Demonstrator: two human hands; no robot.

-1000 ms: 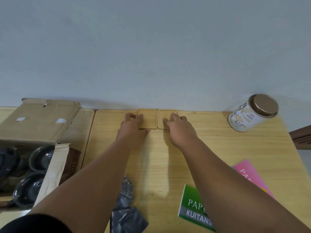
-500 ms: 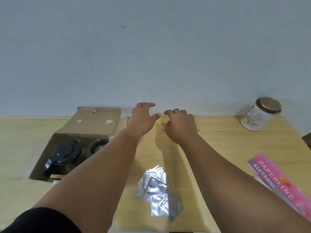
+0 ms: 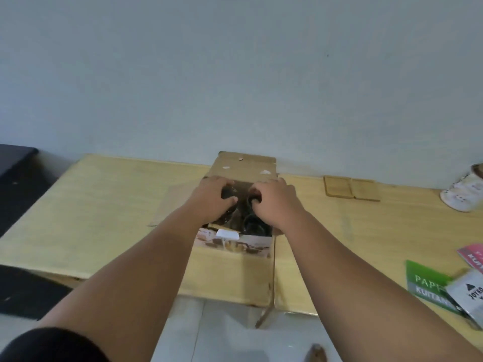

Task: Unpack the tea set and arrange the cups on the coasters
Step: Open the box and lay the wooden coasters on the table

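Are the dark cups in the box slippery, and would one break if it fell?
Probably breakable: the dark cup looks like glazed pottery, packed in a cardboard box. Its faint shine hints it may be slippery, so the right hand hooking fingers inside another cup's rim seems a sensible grip.

the person is wearing a black sleeve (image 3: pixel 52 346), which is showing in the lower left corner of the frame as a plain, dark, matte patch with a rounded hem. the cloth is ending on the upper arm, and from that hem the left arm is showing bare as far as the left hand (image 3: pixel 213 198) near the middle of the frame. the right arm is showing bare all the way from the lower right edge to the right hand (image 3: pixel 274 202). both wrists and the backs of both hands are appearing bare, and the fingers are looking slightly blurred.
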